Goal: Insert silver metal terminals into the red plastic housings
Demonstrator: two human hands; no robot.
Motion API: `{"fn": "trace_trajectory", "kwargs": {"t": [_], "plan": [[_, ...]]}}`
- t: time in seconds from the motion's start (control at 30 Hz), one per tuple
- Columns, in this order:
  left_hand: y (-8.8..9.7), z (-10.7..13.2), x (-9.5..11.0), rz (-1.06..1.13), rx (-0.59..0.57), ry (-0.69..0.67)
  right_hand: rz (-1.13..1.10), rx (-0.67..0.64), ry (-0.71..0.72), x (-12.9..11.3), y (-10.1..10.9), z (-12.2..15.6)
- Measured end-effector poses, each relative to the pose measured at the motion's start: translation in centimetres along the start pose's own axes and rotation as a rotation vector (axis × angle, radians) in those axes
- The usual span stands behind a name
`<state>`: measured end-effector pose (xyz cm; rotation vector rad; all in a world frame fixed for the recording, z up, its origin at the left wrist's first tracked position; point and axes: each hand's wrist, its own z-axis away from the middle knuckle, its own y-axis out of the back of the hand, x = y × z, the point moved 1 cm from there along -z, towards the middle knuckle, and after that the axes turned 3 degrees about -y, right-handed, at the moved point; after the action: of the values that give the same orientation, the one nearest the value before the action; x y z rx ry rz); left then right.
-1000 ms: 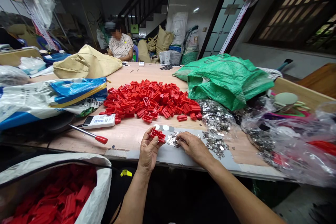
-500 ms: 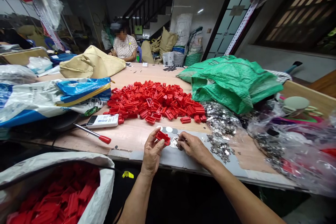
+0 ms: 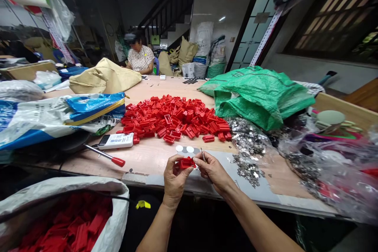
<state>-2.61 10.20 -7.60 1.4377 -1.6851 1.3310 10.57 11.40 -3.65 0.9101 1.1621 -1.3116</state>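
Observation:
Between the thumb and fingers of my left hand is a red plastic housing, held just above the table's front edge. My right hand pinches a small thin metal piece that sticks up from the fingertips, close to the housing's right end. Beneath the hands lies a grey sheet with some small metal pieces, partly hidden by my fingers. More flat metal pieces are scattered to the right of my right hand. A large heap of red housings rises beyond both hands.
A white sack of red parts stands at the front left. A red-tipped lever and a white boxy device are left of the heap. Right are a green sack and clear plastic bags. Across the table sits a person.
My right hand has lifted from the small metal pieces with one pinched in its fingers and come close to the housing. My left hand has turned the housing more level.

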Motion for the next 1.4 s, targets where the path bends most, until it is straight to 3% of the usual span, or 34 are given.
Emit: {"fn": "trace_trajectory", "kwargs": {"t": [0.3,0.47,0.53,0.73,0.87,1.07,1.23,1.4], "plan": [[0.2,0.1,-0.4,-0.163,-0.083,-0.176,0.298,0.102,0.152,0.1,0.3,0.1],[0.3,0.2,-0.2,-0.313,-0.161,-0.376,0.328,0.129,0.175,0.9,0.0,0.0],[0.4,0.2,-0.1,-0.323,-0.183,-0.398,0.325,0.116,0.164,1.0,-0.1,0.1],[0.5,0.0,-0.3,-0.107,-0.104,-0.079,0.323,-0.001,0.071,-0.4,0.3,0.7],[0.5,0.0,-0.1,-0.051,-0.104,0.053,0.293,-0.009,0.088,-1.4,0.7,1.1],[0.6,0.4,0.4,0.007,-0.142,0.162,0.259,-0.015,0.076,-0.7,0.4,1.3],[1.2,0.9,-0.7,0.044,-0.136,0.213,0.187,-0.06,0.055,0.0,0.3,1.6],[1.7,0.8,-1.4,0.056,-0.221,0.231,0.226,-0.01,0.093,0.4,0.3,1.7]]}}
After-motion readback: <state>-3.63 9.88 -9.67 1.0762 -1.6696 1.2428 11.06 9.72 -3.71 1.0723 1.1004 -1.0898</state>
